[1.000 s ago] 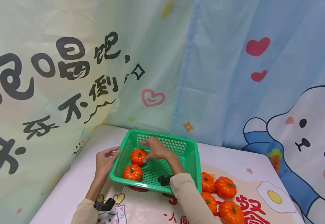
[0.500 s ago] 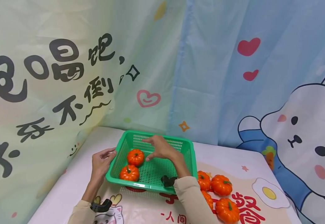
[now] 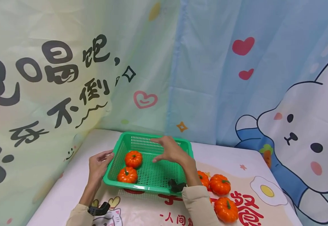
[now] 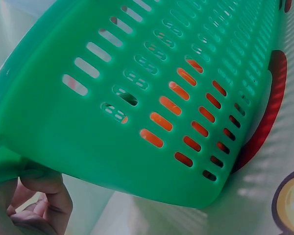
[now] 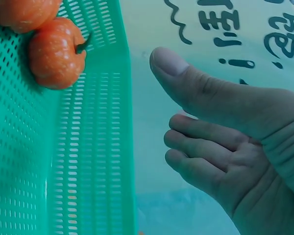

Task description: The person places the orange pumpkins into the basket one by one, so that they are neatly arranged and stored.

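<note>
Right now the green basket (image 3: 148, 188) sits on the table (image 3: 68, 188), tipped up a bit on its left side. The left hand (image 3: 97, 164) grips the basket's left rim with curled fingers. The right hand (image 3: 172, 151) hangs over the basket, fingers loose and holding nothing. Two little toy pumpkins (image 3: 133, 158) lie inside, just left of the right hand. More pumpkins (image 3: 220, 184) wait on the table to its right. I think the left hand should hold the basket steady so the pumpkins inside do not roll.
</note>
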Motion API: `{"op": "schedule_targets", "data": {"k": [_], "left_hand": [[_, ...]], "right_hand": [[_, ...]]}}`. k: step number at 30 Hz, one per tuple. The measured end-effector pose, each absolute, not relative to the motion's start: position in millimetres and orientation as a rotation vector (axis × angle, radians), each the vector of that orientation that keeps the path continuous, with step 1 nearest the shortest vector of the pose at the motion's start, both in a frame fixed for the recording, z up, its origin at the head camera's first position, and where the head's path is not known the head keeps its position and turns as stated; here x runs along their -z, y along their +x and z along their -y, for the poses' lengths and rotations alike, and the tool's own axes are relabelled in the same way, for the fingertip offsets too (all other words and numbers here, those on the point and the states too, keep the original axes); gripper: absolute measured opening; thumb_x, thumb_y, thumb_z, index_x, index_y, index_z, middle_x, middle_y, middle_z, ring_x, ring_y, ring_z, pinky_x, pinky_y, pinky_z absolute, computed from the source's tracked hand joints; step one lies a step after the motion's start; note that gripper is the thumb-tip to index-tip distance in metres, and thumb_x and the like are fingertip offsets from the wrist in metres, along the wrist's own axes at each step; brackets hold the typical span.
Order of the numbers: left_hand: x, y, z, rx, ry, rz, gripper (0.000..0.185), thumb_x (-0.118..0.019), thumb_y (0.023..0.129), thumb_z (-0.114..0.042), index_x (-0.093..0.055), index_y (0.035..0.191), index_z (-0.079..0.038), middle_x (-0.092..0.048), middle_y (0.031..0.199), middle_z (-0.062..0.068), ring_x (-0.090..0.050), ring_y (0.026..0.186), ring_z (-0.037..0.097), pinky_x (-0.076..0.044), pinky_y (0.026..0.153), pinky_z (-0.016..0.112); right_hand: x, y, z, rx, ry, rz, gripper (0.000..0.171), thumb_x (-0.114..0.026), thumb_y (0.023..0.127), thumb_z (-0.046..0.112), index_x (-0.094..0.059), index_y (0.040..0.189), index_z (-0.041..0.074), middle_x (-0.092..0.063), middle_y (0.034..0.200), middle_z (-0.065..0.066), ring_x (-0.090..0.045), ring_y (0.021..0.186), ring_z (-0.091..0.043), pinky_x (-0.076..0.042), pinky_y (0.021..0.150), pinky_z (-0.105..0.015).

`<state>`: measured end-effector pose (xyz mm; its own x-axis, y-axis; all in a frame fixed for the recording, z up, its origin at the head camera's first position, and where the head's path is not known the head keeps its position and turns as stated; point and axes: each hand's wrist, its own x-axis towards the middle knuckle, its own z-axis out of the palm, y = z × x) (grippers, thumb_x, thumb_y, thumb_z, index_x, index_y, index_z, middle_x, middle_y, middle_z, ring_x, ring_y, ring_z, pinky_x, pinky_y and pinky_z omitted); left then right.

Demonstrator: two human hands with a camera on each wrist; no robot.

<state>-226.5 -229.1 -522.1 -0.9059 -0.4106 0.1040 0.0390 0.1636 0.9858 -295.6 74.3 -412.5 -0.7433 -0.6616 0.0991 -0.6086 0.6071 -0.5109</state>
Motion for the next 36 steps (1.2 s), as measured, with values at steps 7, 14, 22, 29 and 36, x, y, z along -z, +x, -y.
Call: {"op": "schedule_targets", "data": {"k": [7,14,22,29,36], "left_hand": [[522,-224,230,1.800,0.373,2.105,0.032,-0.077,0.104,-0.018,-0.078,0.127,0.003,-0.083,0.102,0.012,-0.069,0.077,0.000,-0.059,0.066,0.018],[523,-221,230,1.786,0.371,2.119,0.033,-0.076,0.104,-0.019,-0.078,0.128,0.003,-0.081,0.101,0.010,-0.068,0.077,0.000,-0.058,0.065,0.019],[523,-221,230,1.775,0.365,2.129,0.033,-0.076,0.104,-0.020,-0.078,0.129,0.003,-0.082,0.105,0.013,-0.068,0.079,-0.001,-0.058,0.067,0.018],[521,-221,229,1.753,0.355,2.139,0.033,-0.076,0.105,-0.020,-0.078,0.129,0.003,-0.081,0.106,0.017,-0.068,0.079,-0.001,-0.058,0.067,0.018],[518,-221,228,1.743,0.353,2.149,0.033,-0.076,0.105,-0.020,-0.078,0.128,0.003,-0.081,0.106,0.016,-0.067,0.079,0.000,-0.058,0.066,0.018]], "right_hand": [[408,-284,-95,0.873,-1.024,-2.744,0.087,-0.100,0.079,0.020,-0.060,0.154,0.002,-0.074,0.092,-0.021,-0.069,0.127,-0.040,-0.058,0.107,-0.055],[409,-277,-113,0.907,-0.984,-2.779,0.088,-0.101,0.078,0.024,-0.061,0.154,0.003,-0.046,0.055,-0.004,-0.063,0.089,-0.031,-0.057,0.095,-0.048],[411,-266,-133,1.026,-0.884,-2.785,0.085,-0.099,0.080,0.021,-0.062,0.154,0.006,-0.069,0.087,-0.011,-0.063,0.141,-0.038,-0.053,0.114,-0.059],[414,-262,-150,1.019,-0.823,-2.857,0.083,-0.099,0.079,0.025,-0.064,0.153,0.009,-0.048,0.063,0.005,-0.048,0.080,-0.019,-0.052,0.089,-0.046],[416,-256,-165,0.986,-0.767,-2.915,0.081,-0.098,0.081,0.027,-0.065,0.152,0.010,-0.019,0.063,0.012,-0.023,0.067,-0.012,-0.037,0.075,-0.036]]}}
